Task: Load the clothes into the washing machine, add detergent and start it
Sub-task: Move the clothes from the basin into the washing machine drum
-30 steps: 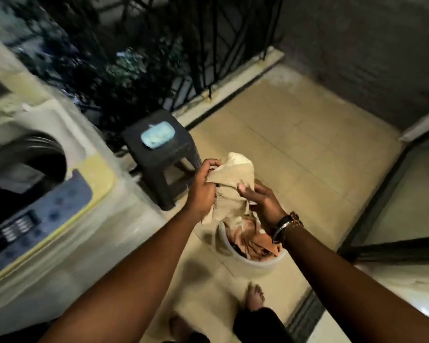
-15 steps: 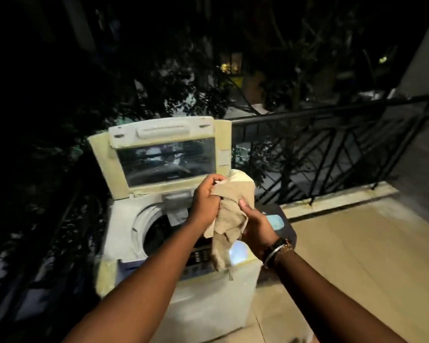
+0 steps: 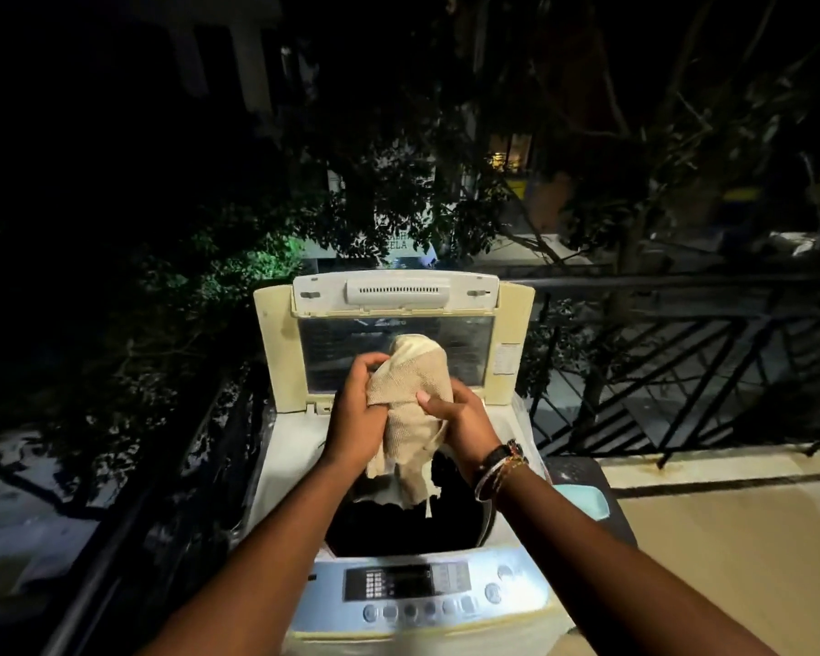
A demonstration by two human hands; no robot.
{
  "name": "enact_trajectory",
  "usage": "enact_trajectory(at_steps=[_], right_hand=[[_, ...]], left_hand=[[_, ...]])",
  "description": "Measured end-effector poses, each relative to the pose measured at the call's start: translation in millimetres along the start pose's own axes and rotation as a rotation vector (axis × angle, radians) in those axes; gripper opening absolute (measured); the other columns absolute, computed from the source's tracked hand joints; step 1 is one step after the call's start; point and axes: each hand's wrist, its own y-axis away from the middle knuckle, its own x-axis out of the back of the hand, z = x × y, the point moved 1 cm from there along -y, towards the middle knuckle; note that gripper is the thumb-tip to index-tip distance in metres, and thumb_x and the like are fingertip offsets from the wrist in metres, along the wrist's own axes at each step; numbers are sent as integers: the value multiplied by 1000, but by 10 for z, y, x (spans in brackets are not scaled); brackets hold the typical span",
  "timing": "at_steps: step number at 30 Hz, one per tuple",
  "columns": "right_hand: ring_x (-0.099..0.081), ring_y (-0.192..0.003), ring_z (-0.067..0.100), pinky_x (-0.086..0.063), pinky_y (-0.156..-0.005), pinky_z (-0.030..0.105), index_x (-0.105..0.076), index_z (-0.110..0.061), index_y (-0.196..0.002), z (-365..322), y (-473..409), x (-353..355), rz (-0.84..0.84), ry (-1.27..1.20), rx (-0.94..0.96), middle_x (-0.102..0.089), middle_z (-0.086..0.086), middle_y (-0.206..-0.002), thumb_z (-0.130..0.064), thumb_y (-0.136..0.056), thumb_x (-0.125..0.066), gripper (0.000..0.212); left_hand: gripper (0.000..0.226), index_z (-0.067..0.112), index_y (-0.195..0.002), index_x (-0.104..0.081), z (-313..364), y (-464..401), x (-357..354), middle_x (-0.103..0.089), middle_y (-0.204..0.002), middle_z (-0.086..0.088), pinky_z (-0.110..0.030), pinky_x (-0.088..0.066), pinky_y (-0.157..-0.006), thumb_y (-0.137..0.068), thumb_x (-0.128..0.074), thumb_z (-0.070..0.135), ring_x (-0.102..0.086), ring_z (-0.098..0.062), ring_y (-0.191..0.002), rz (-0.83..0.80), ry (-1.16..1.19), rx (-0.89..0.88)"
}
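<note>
Both hands are raised over the open top of the washing machine, holding one beige knitted cloth between them. Left hand: fingers curled over the cloth's upper left fold, thumb side toward the camera, gripping firmly. Right hand: fingers wrapped round the cloth's right side, thumb pressed across the front of the fabric; bracelets on that wrist. The cloth bunches up above the hands and hangs down below them, its frayed lower edge dangling in front of the dark drum opening; whether it touches anything inside cannot be told. Lid stands upright behind the hands, its glass panel facing the camera. Control panel runs along the near edge of the machine, below both forearms, buttons in a row. Drum mouth is open below the cloth, with the machine's white rim on either side of the arms. Just right of the machine, a dark stool carries a pale blue object, close to the right forearm. Black railing runs behind and to the right; tiled balcony floor lies open on the right side.
</note>
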Motion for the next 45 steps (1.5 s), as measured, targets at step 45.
enact_trajectory(at_steps=[45], right_hand=[[-62, -112, 19, -46, -91, 23, -47, -18, -144, 1084, 280, 834, 381, 1021, -224, -59, 5, -133, -28, -88, -76, 64]], left_hand=[[53, 34, -124, -62, -1680, -59, -37, -61, -127, 6, -40, -49, -100, -77, -60, 58, -58, -23, -121, -590, -598, -4]])
